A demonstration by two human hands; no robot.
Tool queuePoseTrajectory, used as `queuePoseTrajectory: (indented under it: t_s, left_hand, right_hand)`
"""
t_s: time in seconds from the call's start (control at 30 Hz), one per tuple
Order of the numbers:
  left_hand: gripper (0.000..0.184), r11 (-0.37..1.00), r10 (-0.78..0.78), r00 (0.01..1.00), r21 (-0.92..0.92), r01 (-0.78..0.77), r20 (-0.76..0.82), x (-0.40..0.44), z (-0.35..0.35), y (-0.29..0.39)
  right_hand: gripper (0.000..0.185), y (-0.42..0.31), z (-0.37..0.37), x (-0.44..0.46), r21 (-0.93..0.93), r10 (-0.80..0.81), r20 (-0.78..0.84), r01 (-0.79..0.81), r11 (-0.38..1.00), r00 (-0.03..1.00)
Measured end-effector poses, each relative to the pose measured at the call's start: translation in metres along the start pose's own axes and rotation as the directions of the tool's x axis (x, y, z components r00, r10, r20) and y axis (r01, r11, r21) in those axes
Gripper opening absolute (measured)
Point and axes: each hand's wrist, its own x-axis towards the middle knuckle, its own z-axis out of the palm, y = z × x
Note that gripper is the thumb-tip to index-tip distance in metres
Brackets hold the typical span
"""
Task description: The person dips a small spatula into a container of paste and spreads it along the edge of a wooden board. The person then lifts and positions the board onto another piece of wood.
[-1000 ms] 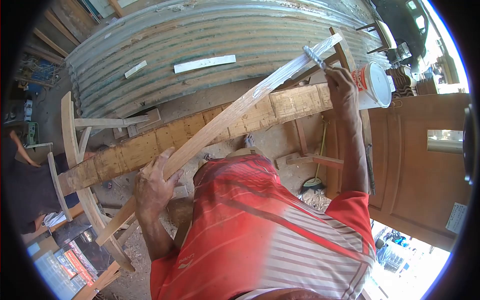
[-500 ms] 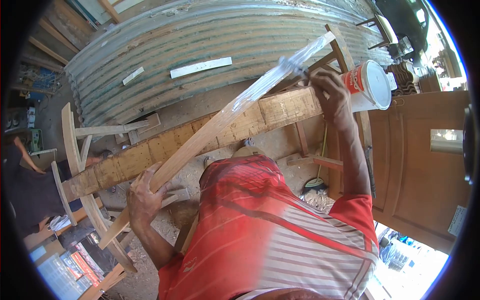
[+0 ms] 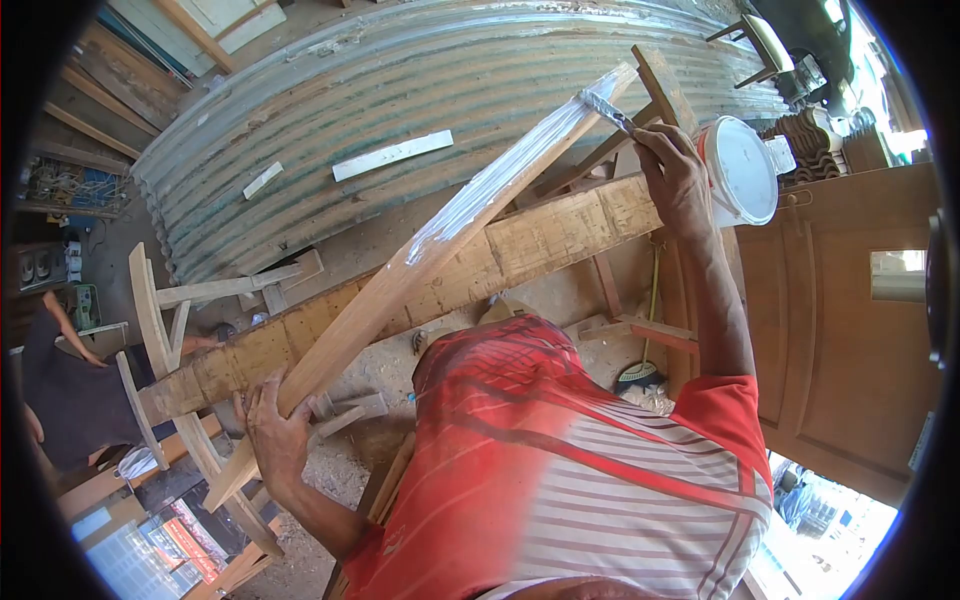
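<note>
Left hand (image 3: 278, 440) gripping, forearm (image 3: 325, 518) slanting outward; right arm (image 3: 722, 300) extended, right hand (image 3: 678, 185) pinching with fingers (image 3: 664, 145).

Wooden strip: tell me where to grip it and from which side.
I'd take the wooden strip by its bare lower part, near the left hand, coming from the person's left and closing thumb and fingers across its narrow width. The far part carries white paint, perhaps wet, and the brush is there.
</note>
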Motion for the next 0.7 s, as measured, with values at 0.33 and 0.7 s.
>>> queuePoseTrajectory:
  t_s: [0.33, 0.7]
  left_hand:
    - [0.062, 0.988, -0.144, 0.988, 0.039, 0.147, -0.056, -0.004, 0.015, 0.004]
    - [0.069, 0.977, -0.207, 0.978, 0.053, 0.206, 0.008, -0.001, 0.012, 0.008]
  right_hand:
    - [0.015, 0.028, 0.002, 0.011, -0.07, 0.078, 0.03, -0.076, 0.995, 0.996]
    - [0.011, 0.046, -0.079, 0.016, -0.418, 0.193, -0.05, -0.196, 0.887, 0.98]
